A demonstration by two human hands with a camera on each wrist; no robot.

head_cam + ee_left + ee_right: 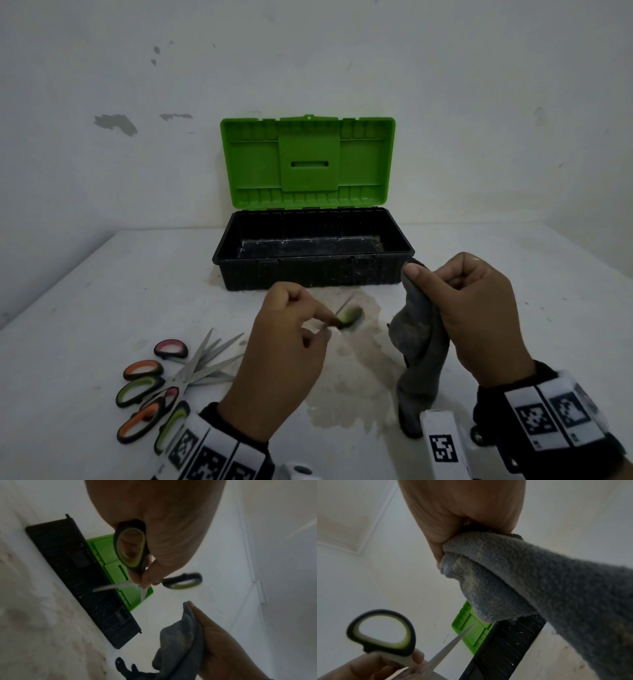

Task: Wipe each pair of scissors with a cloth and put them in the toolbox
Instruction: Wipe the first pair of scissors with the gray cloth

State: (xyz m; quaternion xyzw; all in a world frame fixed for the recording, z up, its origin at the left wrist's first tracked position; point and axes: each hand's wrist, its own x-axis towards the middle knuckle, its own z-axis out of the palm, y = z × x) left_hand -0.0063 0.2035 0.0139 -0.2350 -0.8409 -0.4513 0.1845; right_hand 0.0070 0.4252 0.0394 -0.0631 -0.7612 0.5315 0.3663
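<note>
Scissors (137, 566) with green-lined handles hang from the left hand (284, 363), fingers curled about them; only the wrist views show their blades spread, tips toward the open toolbox (311, 253). Right hand (479, 315) clutches a grey cloth (419, 346). More scissors (164, 380) lie heaped at left.

My left hand (287, 356) was raised in front of me with its fingers (145, 577) curled, pinching the green-handled scissors (132, 550) near the pivot. My right hand (476, 315) was held up beside it, apart, fisted round the grey cloth (419, 346), thumb on top. Both wrists wore marker bands.
</note>
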